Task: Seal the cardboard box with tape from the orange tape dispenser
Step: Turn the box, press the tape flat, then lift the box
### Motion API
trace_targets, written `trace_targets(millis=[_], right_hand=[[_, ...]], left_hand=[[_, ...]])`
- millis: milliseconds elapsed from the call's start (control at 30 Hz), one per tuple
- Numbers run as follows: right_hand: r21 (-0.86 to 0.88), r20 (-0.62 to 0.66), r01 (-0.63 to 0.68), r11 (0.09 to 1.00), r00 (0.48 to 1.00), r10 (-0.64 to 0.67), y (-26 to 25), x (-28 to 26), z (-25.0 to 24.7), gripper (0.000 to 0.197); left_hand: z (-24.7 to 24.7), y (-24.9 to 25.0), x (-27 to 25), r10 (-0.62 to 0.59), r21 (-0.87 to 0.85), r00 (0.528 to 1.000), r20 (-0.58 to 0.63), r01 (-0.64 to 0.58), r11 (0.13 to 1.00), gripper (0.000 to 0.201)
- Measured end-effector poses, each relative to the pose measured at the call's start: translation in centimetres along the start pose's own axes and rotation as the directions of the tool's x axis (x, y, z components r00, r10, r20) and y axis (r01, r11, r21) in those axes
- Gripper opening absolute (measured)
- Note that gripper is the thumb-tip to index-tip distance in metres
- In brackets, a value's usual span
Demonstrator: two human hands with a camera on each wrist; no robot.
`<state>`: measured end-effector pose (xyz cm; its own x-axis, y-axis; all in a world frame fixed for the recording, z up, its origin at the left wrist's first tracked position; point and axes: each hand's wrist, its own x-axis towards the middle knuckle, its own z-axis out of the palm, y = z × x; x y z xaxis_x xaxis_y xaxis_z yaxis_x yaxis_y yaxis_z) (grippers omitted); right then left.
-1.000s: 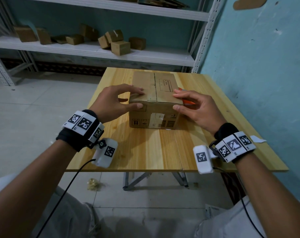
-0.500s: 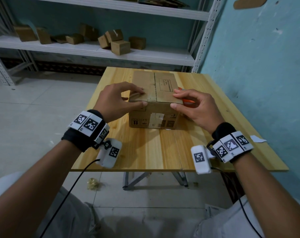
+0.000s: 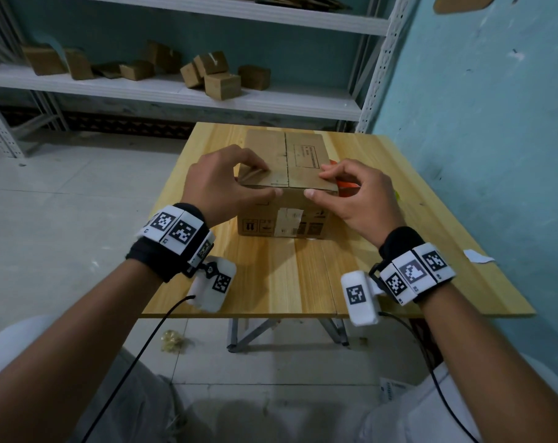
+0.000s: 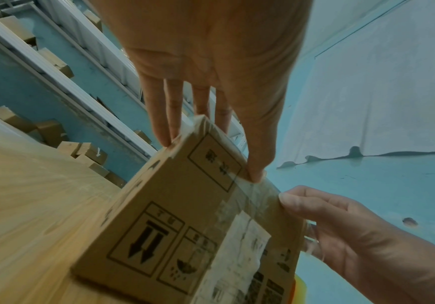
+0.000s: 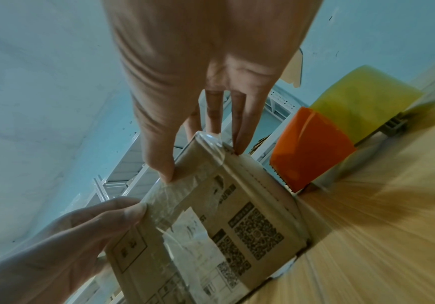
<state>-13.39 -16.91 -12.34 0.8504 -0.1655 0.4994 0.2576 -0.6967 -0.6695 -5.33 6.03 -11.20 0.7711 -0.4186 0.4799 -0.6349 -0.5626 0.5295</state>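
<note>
A person's left hand (image 3: 220,183) and right hand (image 3: 360,199) grip the near top edge of a cardboard box (image 3: 284,199) standing in the middle of a wooden table (image 3: 290,276). On each hand, fingers curl onto the closed top flaps while the thumb presses the front face just below the edge. The orange tape dispenser (image 5: 312,152) sits on the table just beside the box's right side, mostly hidden behind the right hand in the head view. Small cartons (image 3: 213,75) lie on a shelf behind.
</note>
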Motion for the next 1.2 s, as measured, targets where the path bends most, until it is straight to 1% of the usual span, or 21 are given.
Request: trace_targets(millis=[233, 367, 500, 633, 767, 833, 1000, 1200], right_hand=[[-0.035, -0.066, 0.007, 0.999, 0.998, -0.009, -0.7, 0.0, 0.7, 0.045], [-0.058, -0.073, 0.01, 0.998, 0.997, -0.014, -0.7, -0.1, 0.9, 0.046], [0.01, -0.01, -0.005, 1.0, 1.0, 0.005, 0.1, 0.0, 0.1, 0.043], [0.087, 0.076, -0.017, 0.996, 0.997, 0.01, 1.0, 0.1, -0.8, 0.041], [0.142, 0.116, -0.011, 0.99, 0.993, -0.006, 1.4, 0.0, -1.1, 0.041], [0.142, 0.124, -0.002, 0.99, 0.992, -0.016, 1.5, 0.0, -1.1, 0.042], [0.104, 0.142, 0.028, 0.994, 0.989, -0.043, 1.6, 0.1, -1.2, 0.046], [0.068, 0.141, 0.045, 0.997, 0.989, -0.054, 1.6, 0.2, -1.1, 0.047]], left_hand=[[0.7, 1.2, 0.1, 0.0, 0.111, 0.999, -0.043, 0.005, 0.994, 0.047], [0.8, 1.4, 0.1, -0.006, 0.143, 0.999, -0.034, 0.01, 0.99, 0.05], [0.3, 1.1, 0.1, -0.02, 0.102, 1.0, -0.001, 0.02, 0.995, 0.05], [-0.3, 0.3, 0.0, -0.017, 0.007, 0.999, 0.029, 0.016, 1.0, 0.047], [-0.6, -0.5, -0.2, 0.02, -0.075, 0.997, 0.072, -0.015, 0.997, 0.054], [-0.7, -0.8, -0.3, 0.039, -0.102, 0.995, 0.088, -0.03, 0.994, 0.058], [-0.6, -0.8, -0.3, 0.039, -0.114, 0.994, 0.102, -0.028, 0.993, 0.052], [-0.7, -0.7, -0.3, 0.053, -0.086, 0.993, 0.101, -0.044, 0.995, 0.052]])
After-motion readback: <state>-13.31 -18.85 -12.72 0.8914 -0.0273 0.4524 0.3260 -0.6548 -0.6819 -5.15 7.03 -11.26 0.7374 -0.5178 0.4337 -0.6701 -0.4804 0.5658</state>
